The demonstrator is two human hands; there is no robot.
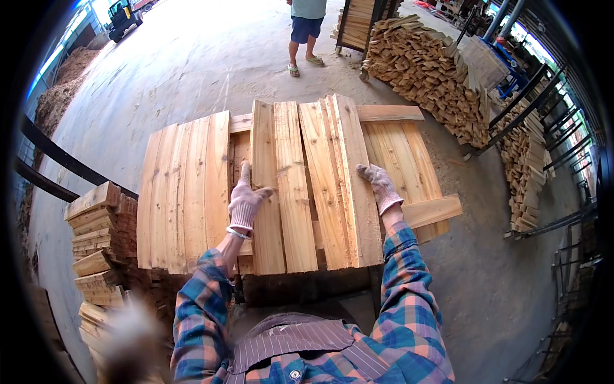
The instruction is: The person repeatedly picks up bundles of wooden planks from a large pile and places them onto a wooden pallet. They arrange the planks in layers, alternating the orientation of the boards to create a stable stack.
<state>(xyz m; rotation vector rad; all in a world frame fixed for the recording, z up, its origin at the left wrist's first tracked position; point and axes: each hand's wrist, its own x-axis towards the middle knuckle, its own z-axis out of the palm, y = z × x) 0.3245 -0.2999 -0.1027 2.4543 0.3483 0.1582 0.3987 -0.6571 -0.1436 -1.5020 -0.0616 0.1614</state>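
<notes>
My left hand (246, 201), in a pale pinkish work glove, is at the left edge of a wooden board (265, 224). Its thumb lies across the board's face and a finger points away along the edge; the other fingers are partly hidden. My right hand (382, 187), gloved alike, grips the right edge of a raised board (358, 198), thumb on top. Between my hands stand more rough boards (295, 211), with narrow dark gaps among them. Farther left, a row of boards (192, 185) lies side by side. Crosswise wooden slats (390, 113) rest on the boards at right.
Stacked boards (96, 237) stand at the near left. Large heaps of wood pieces (425, 77) lie at the far right, beside metal bars (527, 96). A person (307, 29) in shorts and sandals stands ahead by a wheeled rack (358, 25). A vehicle (123, 19) is at the far left.
</notes>
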